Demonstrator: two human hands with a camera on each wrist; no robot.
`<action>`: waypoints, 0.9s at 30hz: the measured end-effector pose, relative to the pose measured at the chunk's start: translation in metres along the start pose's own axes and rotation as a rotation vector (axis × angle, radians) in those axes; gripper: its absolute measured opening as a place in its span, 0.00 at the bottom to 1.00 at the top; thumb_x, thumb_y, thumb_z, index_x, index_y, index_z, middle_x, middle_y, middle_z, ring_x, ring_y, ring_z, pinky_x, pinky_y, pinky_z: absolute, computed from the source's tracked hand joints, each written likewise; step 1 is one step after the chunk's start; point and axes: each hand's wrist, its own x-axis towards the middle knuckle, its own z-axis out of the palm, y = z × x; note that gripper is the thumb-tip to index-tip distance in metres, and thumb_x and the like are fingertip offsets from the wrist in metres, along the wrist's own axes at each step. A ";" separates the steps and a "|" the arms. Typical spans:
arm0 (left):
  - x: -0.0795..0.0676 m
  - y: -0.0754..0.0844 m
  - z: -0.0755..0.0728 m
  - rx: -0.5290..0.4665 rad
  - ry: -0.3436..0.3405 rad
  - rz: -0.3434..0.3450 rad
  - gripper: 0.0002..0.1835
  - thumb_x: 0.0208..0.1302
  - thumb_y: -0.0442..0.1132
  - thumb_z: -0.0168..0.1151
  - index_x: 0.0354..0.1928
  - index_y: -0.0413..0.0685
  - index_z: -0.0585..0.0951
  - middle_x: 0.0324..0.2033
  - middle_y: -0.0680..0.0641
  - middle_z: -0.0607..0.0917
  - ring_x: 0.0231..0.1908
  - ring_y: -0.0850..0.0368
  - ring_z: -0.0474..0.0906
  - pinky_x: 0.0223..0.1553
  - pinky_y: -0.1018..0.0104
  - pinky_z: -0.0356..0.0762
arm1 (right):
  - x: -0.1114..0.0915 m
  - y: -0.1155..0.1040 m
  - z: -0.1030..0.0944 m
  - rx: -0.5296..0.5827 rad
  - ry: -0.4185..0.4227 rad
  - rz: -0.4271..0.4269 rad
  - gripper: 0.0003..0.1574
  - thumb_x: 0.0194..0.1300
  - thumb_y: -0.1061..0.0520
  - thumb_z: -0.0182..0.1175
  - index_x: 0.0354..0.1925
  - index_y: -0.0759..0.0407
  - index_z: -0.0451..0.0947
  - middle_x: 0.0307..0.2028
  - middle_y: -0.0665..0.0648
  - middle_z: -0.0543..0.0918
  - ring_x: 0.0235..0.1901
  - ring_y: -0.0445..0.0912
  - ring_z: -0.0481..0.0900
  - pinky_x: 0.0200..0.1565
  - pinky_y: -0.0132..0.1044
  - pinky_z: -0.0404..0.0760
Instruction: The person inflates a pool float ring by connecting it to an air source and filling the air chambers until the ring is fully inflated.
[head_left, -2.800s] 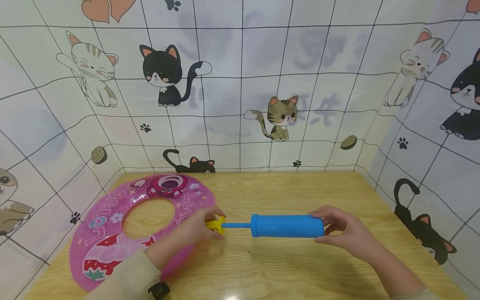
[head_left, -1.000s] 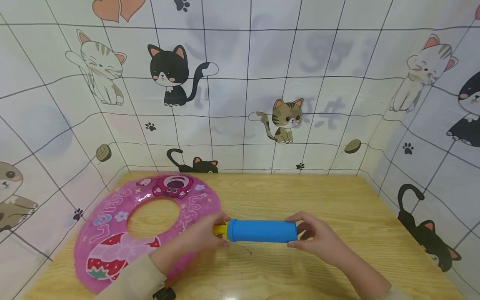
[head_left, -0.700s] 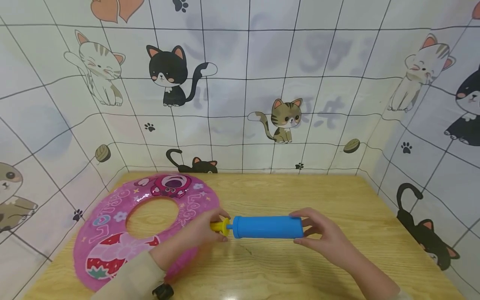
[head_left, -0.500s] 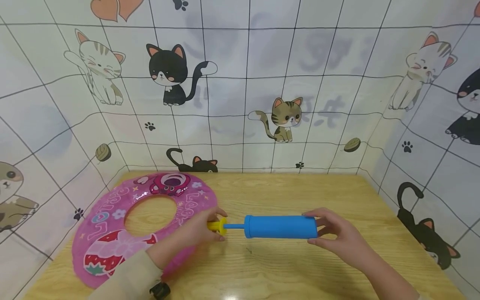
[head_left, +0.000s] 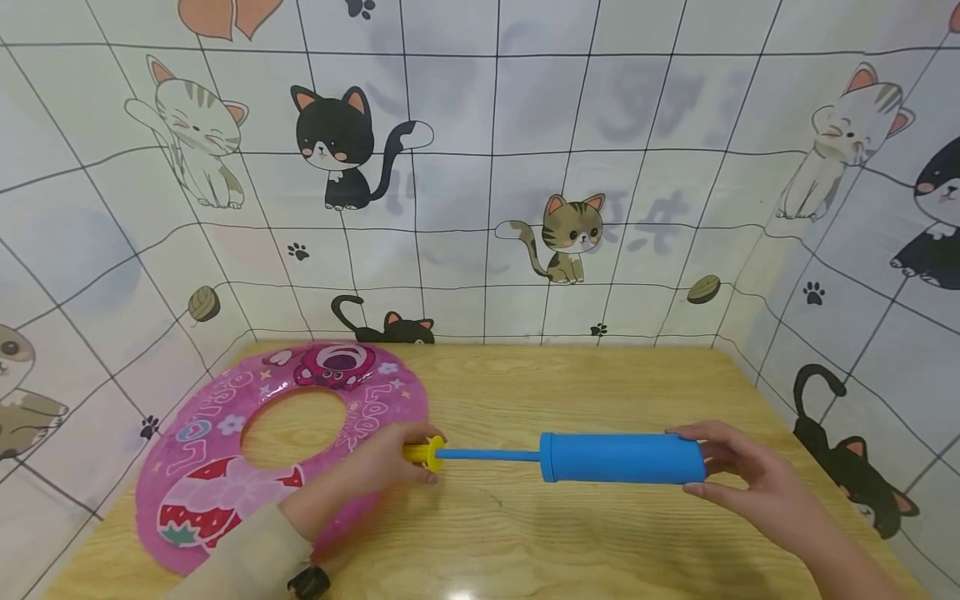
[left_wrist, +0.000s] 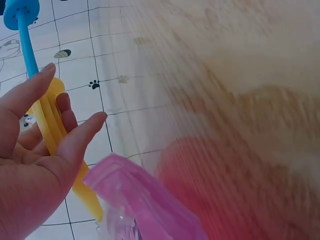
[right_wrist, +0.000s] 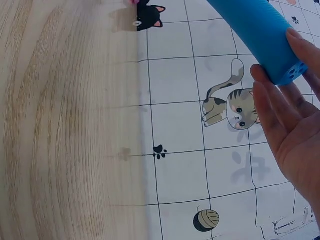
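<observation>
A hand pump with a blue barrel (head_left: 622,457) lies level between the two hands, over the table. Its thin blue rod (head_left: 487,455) is drawn far out towards the left. My left hand (head_left: 386,458) holds the yellow end piece (left_wrist: 47,117) between thumb and fingers. In the left wrist view, the tapered yellow tip meets a clear valve (left_wrist: 120,227) on the pink swim ring (head_left: 213,408). My right hand (head_left: 750,475) grips the barrel's far end with thumb and fingertips; small holes show in that end in the right wrist view.
The swim ring lies on the left of the wooden table (head_left: 600,383), partly under the left forearm. A wall covering (head_left: 465,167) with cat prints and grid lines stands behind the table and along both sides. A black strap piece (head_left: 309,582) shows at the left wrist.
The barrel first slid left until it met the yellow piece. Since then my right hand has drawn it back right, exposing more rod than before. My left hand and the ring have shifted slightly left.
</observation>
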 end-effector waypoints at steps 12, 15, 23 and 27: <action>-0.002 0.006 0.003 -0.003 -0.006 0.071 0.20 0.55 0.31 0.72 0.50 0.39 0.79 0.40 0.52 0.83 0.40 0.54 0.77 0.50 0.54 0.79 | 0.022 -0.006 0.031 0.096 0.011 0.031 0.33 0.53 0.73 0.69 0.58 0.65 0.73 0.50 0.47 0.78 0.39 0.43 0.80 0.40 0.31 0.81; 0.000 0.006 0.005 0.017 0.008 0.078 0.19 0.55 0.30 0.72 0.49 0.38 0.79 0.39 0.53 0.82 0.40 0.54 0.77 0.49 0.53 0.79 | 0.028 -0.006 0.045 0.138 0.012 0.051 0.32 0.54 0.71 0.69 0.58 0.64 0.73 0.49 0.50 0.79 0.40 0.44 0.80 0.40 0.33 0.82; 0.003 0.009 0.009 0.007 0.038 0.068 0.22 0.55 0.29 0.72 0.52 0.39 0.79 0.40 0.52 0.82 0.42 0.52 0.78 0.50 0.53 0.79 | 0.040 -0.009 0.076 0.185 0.021 0.133 0.30 0.55 0.65 0.71 0.56 0.60 0.76 0.45 0.58 0.80 0.39 0.45 0.80 0.40 0.36 0.82; 0.006 0.014 0.010 -0.008 0.075 0.058 0.22 0.55 0.29 0.72 0.53 0.41 0.79 0.41 0.51 0.82 0.43 0.51 0.78 0.50 0.53 0.79 | 0.049 -0.014 0.088 0.198 0.033 0.169 0.29 0.55 0.63 0.72 0.55 0.57 0.77 0.47 0.57 0.81 0.40 0.47 0.80 0.40 0.38 0.83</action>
